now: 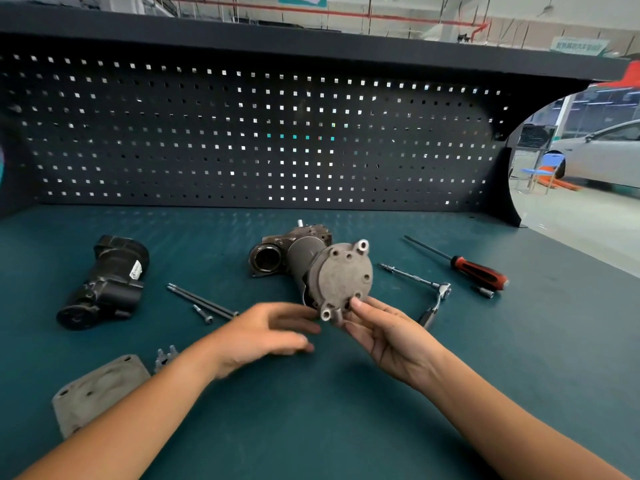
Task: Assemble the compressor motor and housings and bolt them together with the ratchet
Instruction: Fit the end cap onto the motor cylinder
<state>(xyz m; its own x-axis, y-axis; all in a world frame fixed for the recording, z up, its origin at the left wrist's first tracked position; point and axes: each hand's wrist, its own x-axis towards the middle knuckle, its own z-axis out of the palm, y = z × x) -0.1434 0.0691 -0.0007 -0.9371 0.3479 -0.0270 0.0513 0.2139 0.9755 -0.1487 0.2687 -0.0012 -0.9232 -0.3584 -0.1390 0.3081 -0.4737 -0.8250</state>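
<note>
Your bench (450,393) wears a teal mat and is backed by a dark pegboard (242,133) under a shelf (311,39). To the right the workshop opens onto a white car (606,154) and a blue chair (540,168). The compressor motor (304,258) lies mid-bench, its long axis running from far left to near right, with the round end cap (346,275) facing you. Your right grip (384,337) holds the cap's lower edge, thumb on its face. Your left grip (266,334), blurred, hangs relaxed just beside the cap, holding nothing. The ratchet (433,296) lies right of the motor.
</note>
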